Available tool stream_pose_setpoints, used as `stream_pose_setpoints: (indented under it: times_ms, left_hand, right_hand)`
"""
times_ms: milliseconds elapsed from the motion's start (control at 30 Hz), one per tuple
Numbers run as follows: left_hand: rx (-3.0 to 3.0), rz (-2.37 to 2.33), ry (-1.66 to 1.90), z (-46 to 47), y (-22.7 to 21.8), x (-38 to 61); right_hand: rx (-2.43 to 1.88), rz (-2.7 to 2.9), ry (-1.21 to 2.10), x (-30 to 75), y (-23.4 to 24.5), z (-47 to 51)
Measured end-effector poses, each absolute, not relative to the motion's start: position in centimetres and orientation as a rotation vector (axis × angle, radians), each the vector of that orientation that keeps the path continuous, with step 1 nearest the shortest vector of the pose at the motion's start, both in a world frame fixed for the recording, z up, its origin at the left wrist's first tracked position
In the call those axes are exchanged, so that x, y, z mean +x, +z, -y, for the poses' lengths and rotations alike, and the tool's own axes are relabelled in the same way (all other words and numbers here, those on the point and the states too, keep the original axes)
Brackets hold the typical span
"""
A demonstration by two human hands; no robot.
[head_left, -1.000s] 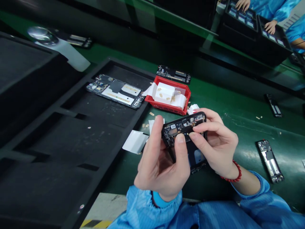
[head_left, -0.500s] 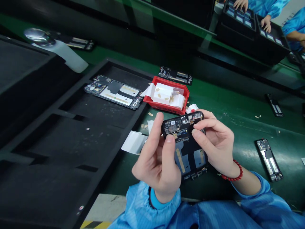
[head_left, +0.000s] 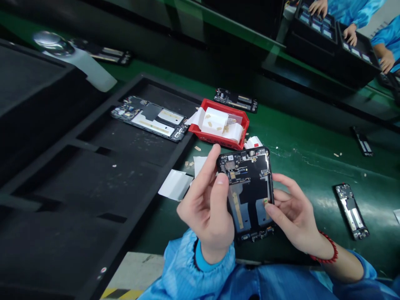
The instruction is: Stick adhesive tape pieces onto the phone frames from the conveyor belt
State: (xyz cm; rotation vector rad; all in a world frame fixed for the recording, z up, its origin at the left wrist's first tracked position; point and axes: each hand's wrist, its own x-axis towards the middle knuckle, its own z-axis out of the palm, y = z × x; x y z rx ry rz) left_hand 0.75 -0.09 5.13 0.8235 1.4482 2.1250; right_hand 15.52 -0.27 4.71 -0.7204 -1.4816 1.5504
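Note:
An opened phone body [head_left: 250, 183], its circuit board and dark inner frame facing up, is held in front of me. My left hand [head_left: 208, 200] grips its left edge, thumb on top near the board and index finger along the upper corner. At the lower right edge, my right hand [head_left: 295, 212] has its thumb on the rim and its fingers against the side. A small green spot shows by the right thumb. Just beyond the phone lies a red bin [head_left: 220, 135] with white backing paper [head_left: 215, 120] and small tan pieces in it.
A black foam tray [head_left: 131, 166] on the left carries another phone body [head_left: 150, 118]. More phone bodies lie behind the bin [head_left: 236, 100] and on the green bench at right [head_left: 351, 211]. White paper [head_left: 175, 184] lies nearby. Co-workers' hands [head_left: 350, 34] are at black trays across the bench.
My right hand has moved from the phone's upper right, where thumb and finger were pinched over the board, down to its lower right edge. More of the board now shows.

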Motion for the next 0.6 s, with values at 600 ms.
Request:
stream_pose_setpoints:
  times_ms: [600]
  left_hand:
    - [0.862,-1.657,1.997,-0.31,5.55,0.83]
  right_hand:
    - [-0.769,1.385,1.61,15.07,4.87,0.62]
